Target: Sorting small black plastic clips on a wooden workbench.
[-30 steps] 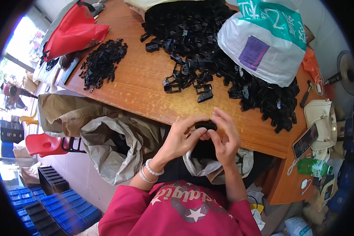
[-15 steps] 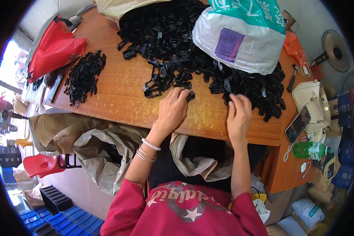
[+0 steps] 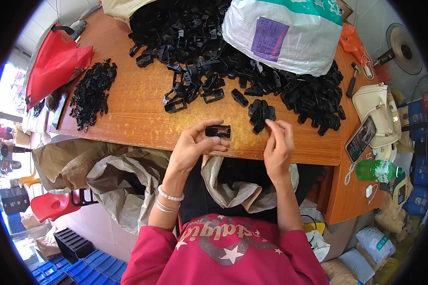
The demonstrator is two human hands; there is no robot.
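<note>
My left hand [image 3: 191, 144] pinches a black plastic frame [image 3: 211, 131], hollow and roughly rectangular, between thumb and fingers above the table's front edge. To its right, my right hand [image 3: 279, 147] has its fingers partly bent and apart. Its fingertips reach the edge of a small cluster of black plastic parts [image 3: 260, 114] on the wood; whether they touch it I cannot tell. A single black part [image 3: 239, 98] lies just left of that cluster. Beyond both hands spreads a large heap of similar black plastic parts [image 3: 190, 42].
A pile of smaller black pieces [image 3: 94, 92] lies left on the wooden table [image 3: 138, 109], near a red bag [image 3: 57, 66]. A white woven sack [image 3: 314, 42] rests on the heap. At right are a hammer [image 3: 353, 80], phone [image 3: 360, 138], cream handbag [image 3: 370, 107] and green bottle [image 3: 373, 170].
My left hand has drawn back toward the table edge and now shows the black plastic frame in its grip. My right hand has shifted slightly left and nearer. The small cluster sits closer to me.
</note>
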